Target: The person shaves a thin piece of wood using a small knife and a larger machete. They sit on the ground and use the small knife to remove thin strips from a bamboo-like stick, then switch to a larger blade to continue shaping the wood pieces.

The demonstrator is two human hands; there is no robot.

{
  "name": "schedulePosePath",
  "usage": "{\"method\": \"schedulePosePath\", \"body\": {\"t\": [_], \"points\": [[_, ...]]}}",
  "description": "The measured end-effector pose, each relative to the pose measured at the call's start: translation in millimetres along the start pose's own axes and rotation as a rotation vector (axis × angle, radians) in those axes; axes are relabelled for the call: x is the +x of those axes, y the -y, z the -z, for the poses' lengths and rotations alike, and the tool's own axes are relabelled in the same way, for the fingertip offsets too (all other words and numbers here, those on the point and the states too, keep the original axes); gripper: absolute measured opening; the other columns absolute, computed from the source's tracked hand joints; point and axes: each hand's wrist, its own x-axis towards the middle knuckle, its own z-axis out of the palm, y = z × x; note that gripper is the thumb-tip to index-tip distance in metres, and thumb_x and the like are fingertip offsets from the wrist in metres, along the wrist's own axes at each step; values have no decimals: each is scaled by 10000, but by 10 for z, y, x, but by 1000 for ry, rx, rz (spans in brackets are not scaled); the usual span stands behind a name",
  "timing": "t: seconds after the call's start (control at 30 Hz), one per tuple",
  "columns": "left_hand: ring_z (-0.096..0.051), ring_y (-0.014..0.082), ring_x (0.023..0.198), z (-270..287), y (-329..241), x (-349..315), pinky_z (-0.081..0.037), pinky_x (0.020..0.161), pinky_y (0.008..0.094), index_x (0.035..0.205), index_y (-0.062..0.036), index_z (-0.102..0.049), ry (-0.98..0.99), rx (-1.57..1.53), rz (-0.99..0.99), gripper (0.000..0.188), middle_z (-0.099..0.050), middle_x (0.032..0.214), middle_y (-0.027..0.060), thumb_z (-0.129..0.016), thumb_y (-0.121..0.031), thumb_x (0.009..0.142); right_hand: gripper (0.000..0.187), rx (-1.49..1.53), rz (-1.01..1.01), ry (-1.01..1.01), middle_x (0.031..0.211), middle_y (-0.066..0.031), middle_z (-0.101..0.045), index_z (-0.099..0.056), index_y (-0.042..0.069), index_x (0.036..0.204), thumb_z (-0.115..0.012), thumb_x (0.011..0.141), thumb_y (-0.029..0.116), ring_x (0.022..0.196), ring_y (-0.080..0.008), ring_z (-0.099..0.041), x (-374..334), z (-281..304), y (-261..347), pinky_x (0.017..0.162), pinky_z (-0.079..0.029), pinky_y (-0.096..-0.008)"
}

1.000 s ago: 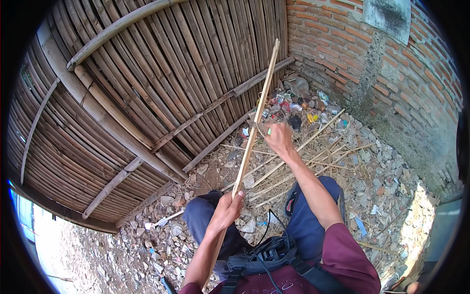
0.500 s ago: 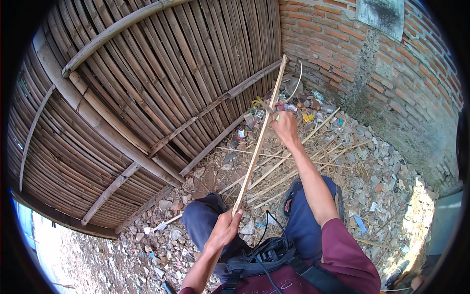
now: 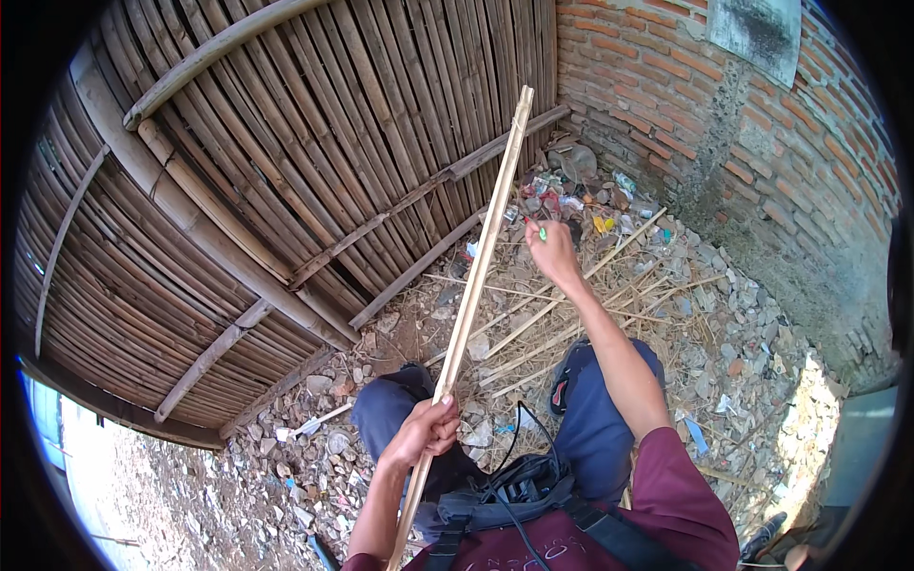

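Note:
My left hand (image 3: 427, 433) is wrapped around a long, pale split bamboo strip (image 3: 481, 257). The strip slants from beside my waist up toward the bamboo wall, its far end raised and its grooved face showing. My right hand (image 3: 552, 255) is closed in a fist on a small tool (image 3: 543, 233) with green and red showing on its handle; its blade, if any, is hard to make out. That fist hovers just right of the strip, apart from it. My knees are bent on either side of the left hand and the waist bag (image 3: 514, 490).
Several thin bamboo strips (image 3: 533, 333) lie on the stony ground ahead. Litter (image 3: 571, 195) is heaped in the far corner. A bamboo slat wall (image 3: 314, 143) rises on the left, a brick wall (image 3: 657, 86) on the right. A dark cable (image 3: 519, 438) loops from the waist bag.
The bamboo strip has slid back toward me and its far end swung left. My left hand's grip has shifted. The tool has come off the strip, and the thin curl near its end is gone.

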Motion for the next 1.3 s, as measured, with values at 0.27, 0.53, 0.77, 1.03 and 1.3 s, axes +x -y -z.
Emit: {"method": "schedulePosePath", "body": {"t": [0.27, 0.53, 0.77, 1.03, 1.3], "points": [[-244, 51, 446, -124, -263, 129, -181, 393, 250, 819, -142, -369, -31, 96, -104, 419, -276, 605, -63, -394, -424, 1128, 134, -162, 394, 213, 591, -158, -687, -762, 38, 699, -632, 690, 6, 467, -242, -642, -625, -344, 729, 510, -511, -359], [-279, 45, 453, -127, -360, 205, -190, 399, 227, 865, -141, -414, -16, 116, -154, 406, -329, 627, -59, -398, -461, 1115, 108, -159, 447, 279, 610, -172, -682, -754, 24, 712, -666, 727, 86, 505, -281, -663, -780, -420, 825, 536, -529, -413], [-274, 29, 418, 7, -394, 240, -185, 355, 206, 1014, -123, -432, 249, -282, -62, 446, -292, 620, -61, -333, -549, 1102, 126, -93, 561, 206, 594, -182, -655, -747, 22, 734, -672, 758, 120, 506, -318, -655, -837, -368, 981, 510, -515, -423], [-344, 38, 441, -103, -402, 306, -320, 319, 188, 937, -91, -408, 146, 11, -181, 504, -349, 659, -37, -301, -560, 1090, 124, -54, 505, 162, 537, -146, -646, -723, 41, 654, -665, 760, 67, 444, -259, -633, -750, -412, 904, 471, -475, -386], [-355, 53, 378, -228, -476, 278, -360, 321, 207, 885, -72, -426, -84, 262, -368, 549, -351, 601, -37, -316, -573, 1081, 64, -46, 517, 136, 567, -142, -646, -707, 40, 714, -651, 738, 62, 499, -286, -654, -809, -395, 971, 501, -494, -401]]}}
